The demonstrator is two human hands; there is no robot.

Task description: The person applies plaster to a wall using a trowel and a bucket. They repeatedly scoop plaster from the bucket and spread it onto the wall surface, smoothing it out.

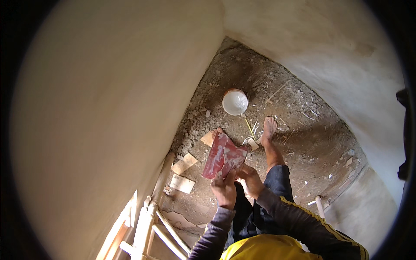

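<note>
A creased red sheet of sandpaper (222, 157), smeared with white dust, is held out in front of my body. My left hand (225, 190) pinches its lower edge, thumb on top. Close beside it, my right hand (250, 179) has its fingers closed at the sheet's lower right corner. A fold runs down the middle of the sheet, so its two halves lie at different angles. Part of my fingers is hidden beneath it.
A white bucket (235, 102) stands on the rubble-strewn dirt floor (320, 130). Wood scraps (184, 163) lie at the left. Plastered walls (112, 99) meet in the far corner. Wooden poles (151, 216) lean at the lower left. My bare foot (268, 129) is near the bucket.
</note>
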